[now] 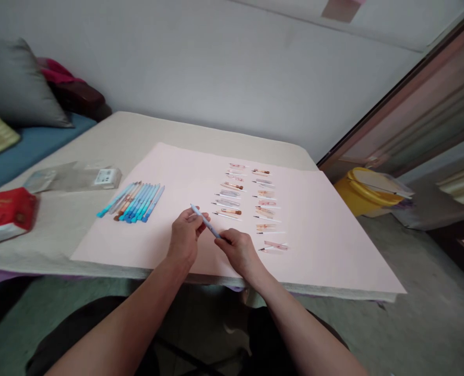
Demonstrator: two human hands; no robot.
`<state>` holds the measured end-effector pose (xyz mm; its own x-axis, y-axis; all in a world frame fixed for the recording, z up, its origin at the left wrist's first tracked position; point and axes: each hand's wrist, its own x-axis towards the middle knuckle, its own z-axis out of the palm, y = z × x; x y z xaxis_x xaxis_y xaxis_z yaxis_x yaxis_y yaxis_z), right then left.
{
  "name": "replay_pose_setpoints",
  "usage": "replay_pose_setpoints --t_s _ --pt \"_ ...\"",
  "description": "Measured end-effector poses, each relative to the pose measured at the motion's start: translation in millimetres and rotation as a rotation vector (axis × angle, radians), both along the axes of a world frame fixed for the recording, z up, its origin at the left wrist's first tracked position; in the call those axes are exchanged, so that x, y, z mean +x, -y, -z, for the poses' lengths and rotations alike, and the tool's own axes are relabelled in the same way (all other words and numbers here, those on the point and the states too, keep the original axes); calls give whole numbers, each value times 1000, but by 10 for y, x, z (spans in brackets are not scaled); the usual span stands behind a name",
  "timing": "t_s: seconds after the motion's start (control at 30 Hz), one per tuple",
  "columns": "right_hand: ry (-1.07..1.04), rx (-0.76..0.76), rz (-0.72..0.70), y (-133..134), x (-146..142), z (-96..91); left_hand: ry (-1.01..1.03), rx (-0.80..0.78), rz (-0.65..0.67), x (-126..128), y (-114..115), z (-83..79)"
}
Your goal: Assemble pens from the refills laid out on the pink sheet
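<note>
Between my hands, a light blue pen [205, 221] is held slantwise above the pink sheet [185, 172]. My left hand [185, 232] has its fingers closed around the pen's upper, tip end. Lower down, my right hand [237, 249] pinches its other end. Left of my hands lies a row of pens [140, 202], mostly blue and turquoise with some brown and clear ones. To the right are two columns of pen parts: short decorated barrels [230, 211] with thin white refills [227, 216] beside them. At the near end of the right column, one barrel [276, 245] crosses a refill.
A clear plastic wrapper [73, 177] and a red and white packet [10, 214] lie at the table's left. The beige cloth [216, 133] reaches back to the wall. A yellow bucket [357, 193] stands on the floor at right. A grey cushion [16, 86] is at far left.
</note>
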<state>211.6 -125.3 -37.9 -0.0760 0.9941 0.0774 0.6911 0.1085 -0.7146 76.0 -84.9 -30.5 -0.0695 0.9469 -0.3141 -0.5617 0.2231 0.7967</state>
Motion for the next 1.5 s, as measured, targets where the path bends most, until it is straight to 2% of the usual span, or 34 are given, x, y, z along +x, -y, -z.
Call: replay_pose_setpoints --t_s 0.2,0.5,0.77,1.1,1.33,1.4,1.5 --pt "3 14 -4 11 -7 -2 -131 -64 -11 13 2 27" --pt "18 9 2 11 3 19 -8 0 -5 11 1 6" --pt "16 -2 -14 20 -11 -8 -88 -51 -20 5 -2 24" --pt "-72 -40 2 27 -13 5 -29 -24 -14 -4 4 -33" --pt "-122 -74 29 13 -24 -22 -45 -52 31 23 33 4" --pt "-167 -106 28 6 -17 -28 -70 -78 102 39 69 27" --pt "-346 -264 -5 0 1 -28 -53 -114 154 44 103 39"
